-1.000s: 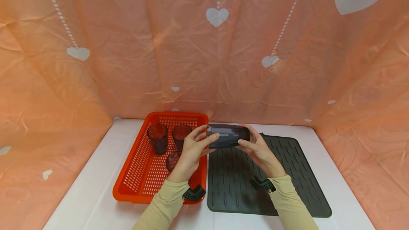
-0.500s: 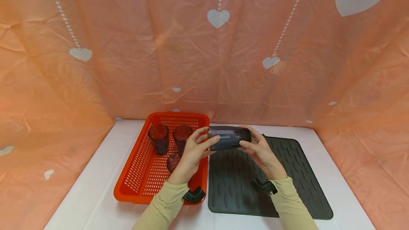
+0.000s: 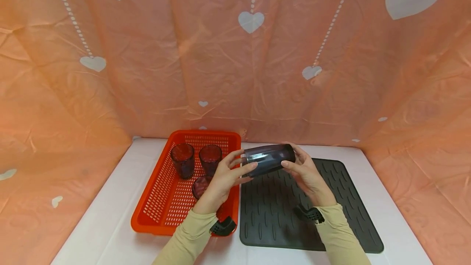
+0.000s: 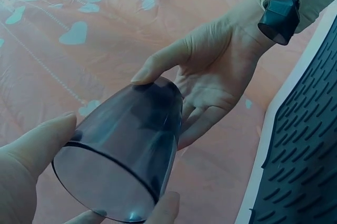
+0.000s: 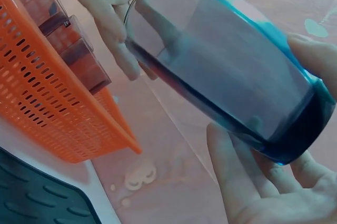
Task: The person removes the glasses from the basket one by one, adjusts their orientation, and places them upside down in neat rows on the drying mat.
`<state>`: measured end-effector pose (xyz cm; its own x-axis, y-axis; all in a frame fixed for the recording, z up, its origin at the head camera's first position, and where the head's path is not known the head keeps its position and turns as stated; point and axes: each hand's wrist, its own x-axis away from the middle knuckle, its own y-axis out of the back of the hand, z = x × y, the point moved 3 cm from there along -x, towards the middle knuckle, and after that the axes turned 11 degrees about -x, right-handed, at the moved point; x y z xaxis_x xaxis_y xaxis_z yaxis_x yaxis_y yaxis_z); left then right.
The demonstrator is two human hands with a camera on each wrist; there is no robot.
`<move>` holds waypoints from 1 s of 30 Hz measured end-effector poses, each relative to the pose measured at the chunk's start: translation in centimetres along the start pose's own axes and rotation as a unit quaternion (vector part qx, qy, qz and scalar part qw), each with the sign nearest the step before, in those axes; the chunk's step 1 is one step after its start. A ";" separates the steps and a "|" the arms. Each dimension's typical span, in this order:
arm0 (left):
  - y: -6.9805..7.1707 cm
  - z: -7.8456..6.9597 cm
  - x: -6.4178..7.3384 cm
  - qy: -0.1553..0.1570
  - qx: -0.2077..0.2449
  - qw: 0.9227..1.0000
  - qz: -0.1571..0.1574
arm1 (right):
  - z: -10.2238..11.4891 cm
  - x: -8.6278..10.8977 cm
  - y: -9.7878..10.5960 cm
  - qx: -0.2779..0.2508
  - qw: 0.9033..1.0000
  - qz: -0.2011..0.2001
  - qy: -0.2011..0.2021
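A dark tinted drinking glass (image 3: 268, 158) is held on its side above the mat, its base end tipped up to the right in the head view. My left hand (image 3: 222, 179) grips its rim end, thumb along the near side. At the base end my right hand (image 3: 307, 175) holds the glass between thumb and fingers. In the left wrist view the open mouth of the glass (image 4: 126, 145) faces the left fingers. The right wrist view shows the thick base of the glass (image 5: 226, 66) in the right hand, with the left fingers at the rim.
An orange perforated basket (image 3: 147, 212) stands on the left of the white table (image 3: 121, 175). Inside it are three similar tinted glasses, one a tumbler (image 3: 182, 160) at the back left. A dark ribbed drying mat (image 3: 272, 216) lies on the right. A heart-patterned sheet (image 3: 220, 72) hangs behind.
The glass has tilted, its base end rising to the right, and shifted slightly right. My right hand has moved a little right with it; both hands keep hold.
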<state>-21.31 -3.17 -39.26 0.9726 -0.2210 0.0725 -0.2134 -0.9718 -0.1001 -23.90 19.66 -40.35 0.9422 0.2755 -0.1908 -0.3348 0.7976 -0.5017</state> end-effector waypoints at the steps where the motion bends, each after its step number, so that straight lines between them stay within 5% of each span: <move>1: 0.0 0.0 0.0 0.001 -0.004 1.000 0.003 | 0.0 0.0 0.0 -0.003 1.000 0.000 0.001; 11: 0.4 0.0 0.2 -0.029 -0.020 0.999 0.040 | 0.9 0.3 0.6 -0.023 0.999 0.014 0.018; 18: 1.2 -0.3 0.9 -0.050 -0.081 0.994 0.058 | 1.4 0.6 1.2 -0.009 0.999 0.032 0.026; 30: 3.2 -1.0 1.8 -0.069 -0.124 0.988 0.069 | 2.5 1.6 3.2 0.028 0.999 -0.016 0.035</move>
<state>-20.29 -6.77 -38.48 0.9324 -0.3562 -0.0619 -0.3445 -0.9272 0.1468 -23.43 24.02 -40.11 0.9482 0.2133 -0.2355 -0.3021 0.8347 -0.4604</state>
